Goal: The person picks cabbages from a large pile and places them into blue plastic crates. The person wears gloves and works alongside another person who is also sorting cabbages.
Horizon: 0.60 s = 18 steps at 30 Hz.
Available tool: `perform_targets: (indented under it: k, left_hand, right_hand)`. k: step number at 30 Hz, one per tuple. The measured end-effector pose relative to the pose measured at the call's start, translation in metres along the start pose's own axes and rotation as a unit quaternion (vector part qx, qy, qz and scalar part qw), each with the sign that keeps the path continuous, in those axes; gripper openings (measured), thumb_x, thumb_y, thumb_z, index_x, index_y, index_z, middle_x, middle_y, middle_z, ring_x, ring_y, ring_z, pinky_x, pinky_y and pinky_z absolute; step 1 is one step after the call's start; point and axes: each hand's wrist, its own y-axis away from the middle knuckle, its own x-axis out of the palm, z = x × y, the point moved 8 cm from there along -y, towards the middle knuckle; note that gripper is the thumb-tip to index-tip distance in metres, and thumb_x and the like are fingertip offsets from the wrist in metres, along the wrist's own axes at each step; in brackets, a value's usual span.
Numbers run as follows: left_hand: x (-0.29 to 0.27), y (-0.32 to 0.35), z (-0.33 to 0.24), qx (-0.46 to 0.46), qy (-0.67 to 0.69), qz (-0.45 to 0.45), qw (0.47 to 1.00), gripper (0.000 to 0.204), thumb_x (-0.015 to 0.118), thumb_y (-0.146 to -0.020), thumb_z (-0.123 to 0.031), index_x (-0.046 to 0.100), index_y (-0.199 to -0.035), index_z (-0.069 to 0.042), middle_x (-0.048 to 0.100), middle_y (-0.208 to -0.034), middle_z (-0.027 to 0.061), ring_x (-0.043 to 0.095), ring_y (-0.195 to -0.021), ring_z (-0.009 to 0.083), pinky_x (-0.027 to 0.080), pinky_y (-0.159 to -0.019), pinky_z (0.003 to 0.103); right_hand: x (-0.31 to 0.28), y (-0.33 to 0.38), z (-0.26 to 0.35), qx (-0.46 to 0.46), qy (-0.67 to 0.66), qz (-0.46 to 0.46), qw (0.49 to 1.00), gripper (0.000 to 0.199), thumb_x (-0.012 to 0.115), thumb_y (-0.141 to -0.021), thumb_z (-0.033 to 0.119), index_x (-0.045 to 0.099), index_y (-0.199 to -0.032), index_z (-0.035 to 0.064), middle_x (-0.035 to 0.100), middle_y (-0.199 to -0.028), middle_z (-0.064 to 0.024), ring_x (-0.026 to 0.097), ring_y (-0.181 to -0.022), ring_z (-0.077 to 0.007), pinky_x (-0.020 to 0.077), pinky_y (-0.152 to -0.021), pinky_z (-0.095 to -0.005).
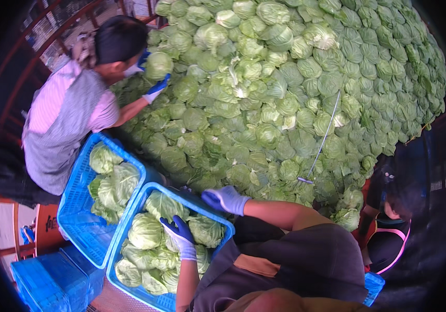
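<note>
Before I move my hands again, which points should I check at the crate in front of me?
1. Left hand rests on the green round cabbage heads inside the near blue plastic crate: ok.
2. Right hand at that crate's far rim, firm grip: cannot tell.
3. Free room in this crate: not ok, it looks nearly full.
4. Second blue plastic crate beside it has space: ok.
5. Co-worker's gloved hands apart from mine, up on the big cabbage pile: ok.

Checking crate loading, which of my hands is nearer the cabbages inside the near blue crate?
Left. The left hand rests on the cabbages in the near blue crate; the right hand sits at its far rim.
</note>
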Motion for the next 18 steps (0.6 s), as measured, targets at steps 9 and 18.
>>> perform_targets:
  k: [9, 18]
  left_hand:
    - [0.108, -0.056, 0.117, -0.184, 0.359, 0.001, 0.915, 0.063, 0.045, -0.108, -0.046, 0.046, -0.147, 0.004, 0.052, -0.147, 0.0152, 0.054, -0.125, 0.0289, 0.039, -0.114, 0.041]
    - [0.073, -0.026, 0.083, -0.256, -0.027, -0.182, 0.949, 0.080, 0.060, -0.098, -0.056, 0.040, -0.150, 0.001, 0.062, -0.134, 0.0233, 0.063, -0.113, 0.0334, 0.052, -0.098, 0.045]
  right_hand:
    - [-0.240, -0.048, -0.441, 0.348, 0.105, -0.131, 0.922, 0.111, 0.082, -0.079, 0.049, 0.020, -0.161, 0.0085, 0.046, -0.146, -0.0335, 0.053, -0.130, -0.0442, 0.0454, -0.107, -0.0461]
    - [-0.327, -0.207, -0.643, 0.411, 0.213, -0.190, 0.866, 0.130, 0.092, -0.067, 0.042, 0.008, -0.164, 0.0221, 0.012, -0.160, -0.0400, 0.026, -0.144, -0.0584, 0.0358, -0.116, -0.0553]
